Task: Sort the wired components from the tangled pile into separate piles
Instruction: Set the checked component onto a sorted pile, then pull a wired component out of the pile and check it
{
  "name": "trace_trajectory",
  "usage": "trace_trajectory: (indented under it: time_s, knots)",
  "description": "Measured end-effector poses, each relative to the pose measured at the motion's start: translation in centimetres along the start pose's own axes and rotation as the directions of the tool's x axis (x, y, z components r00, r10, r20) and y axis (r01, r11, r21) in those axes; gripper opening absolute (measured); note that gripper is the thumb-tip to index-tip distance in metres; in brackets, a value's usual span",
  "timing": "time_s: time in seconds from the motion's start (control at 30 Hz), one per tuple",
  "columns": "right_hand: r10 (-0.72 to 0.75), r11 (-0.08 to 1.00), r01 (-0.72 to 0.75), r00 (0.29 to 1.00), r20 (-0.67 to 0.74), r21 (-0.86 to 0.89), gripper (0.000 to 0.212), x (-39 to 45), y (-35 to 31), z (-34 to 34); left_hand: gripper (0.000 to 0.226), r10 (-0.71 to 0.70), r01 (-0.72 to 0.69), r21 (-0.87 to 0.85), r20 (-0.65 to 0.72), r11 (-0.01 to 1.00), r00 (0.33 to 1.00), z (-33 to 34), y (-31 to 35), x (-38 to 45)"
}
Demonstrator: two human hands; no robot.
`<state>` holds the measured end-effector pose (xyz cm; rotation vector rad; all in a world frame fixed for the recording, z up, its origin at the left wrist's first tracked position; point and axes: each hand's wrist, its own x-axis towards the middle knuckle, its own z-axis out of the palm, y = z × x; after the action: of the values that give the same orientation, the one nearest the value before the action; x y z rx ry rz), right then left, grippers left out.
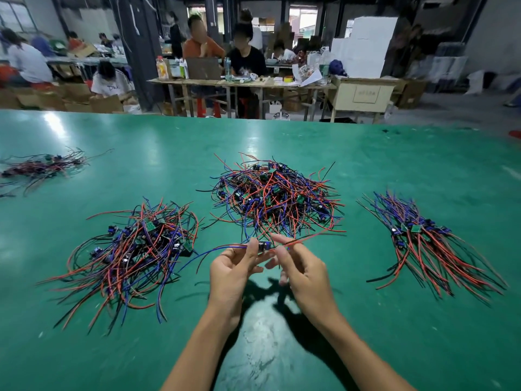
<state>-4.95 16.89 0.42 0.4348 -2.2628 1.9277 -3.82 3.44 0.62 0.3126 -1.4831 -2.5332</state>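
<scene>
Both hands, left hand (235, 266) and right hand (303, 268), pinch one wired component (263, 246); tangled pile (275, 194) large; left pile (132, 249), right pile (425, 238) partly built.

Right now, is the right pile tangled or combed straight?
Combed straight: the right pile's wires lie nearly parallel, fanning toward the table's near edge.

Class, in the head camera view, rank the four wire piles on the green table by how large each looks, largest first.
1. Left pile and middle tangled pile: too alike to rank.
2. Right pile.
3. Far-left pile, though it lies farther away and is cut off by the frame.
</scene>
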Motion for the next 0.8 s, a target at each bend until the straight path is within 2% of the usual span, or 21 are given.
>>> trace_trajectory:
  time_s: [0.1,0.2,0.33,0.43,0.5,0.57,0.6,0.63,0.7,0.73,0.8]
  knots:
    - [0.043,0.966,-0.017,0.994,-0.096,0.258,0.018,0.1,-0.3,-0.2,0.05,0.006,-0.01,0.082,0.049,0.997,0.999,0.2,-0.2,-0.1]
    - [0.161,0.931,-0.114,0.981,-0.109,0.346,0.023,0.2,-0.6,-0.1,0.043,0.041,-0.043,0.073,0.028,0.996,0.999,0.1,0.0,0.0]
    - [0.243,0.918,-0.171,0.955,-0.169,0.357,0.027,0.9,-0.4,-0.6,0.031,0.115,-0.113,0.034,-0.098,0.993,0.988,-0.5,0.4,0.3]
    - [0.344,0.833,-0.221,0.925,-0.162,0.508,0.025,1.6,-0.2,-1.4,0.022,0.172,-0.18,-0.018,-0.213,0.983,0.962,-1.3,1.1,0.9]
    - [0.372,0.822,-0.259,0.918,-0.134,0.508,0.026,1.9,0.0,-1.9,0.025,0.194,-0.22,-0.047,-0.317,0.974,0.928,-2.1,1.6,1.1]
    - [0.362,0.867,-0.281,0.923,-0.134,0.411,0.03,2.0,0.2,-2.5,0.03,0.268,-0.273,0.048,-0.401,0.961,0.876,-2.9,2.1,1.1]
    - [0.351,0.889,-0.283,0.926,-0.137,0.361,0.033,2.1,0.4,-2.8,0.031,0.317,-0.293,0.122,-0.393,0.948,0.863,-3.1,2.2,1.1]
    - [0.339,0.905,-0.285,0.932,-0.13,0.317,0.035,2.1,0.4,-3.0,0.031,0.347,-0.3,0.184,-0.341,0.936,0.873,-3.0,2.3,0.9]
    - [0.29,0.934,-0.265,0.954,-0.076,0.239,0.038,2.1,0.5,-3.4,0.03,0.301,-0.262,0.264,-0.117,0.928,0.946,-2.1,2.2,0.5]
    - [0.251,0.952,-0.239,0.967,-0.042,0.19,0.038,2.1,0.5,-3.4,0.032,0.218,-0.212,0.302,0.014,0.93,0.976,-1.4,2.0,0.2]
    - [0.167,0.985,-0.166,0.986,-0.014,0.056,0.039,1.9,0.6,-3.1,0.04,-0.002,-0.087,0.396,0.219,0.914,0.976,-0.2,1.2,-0.6]
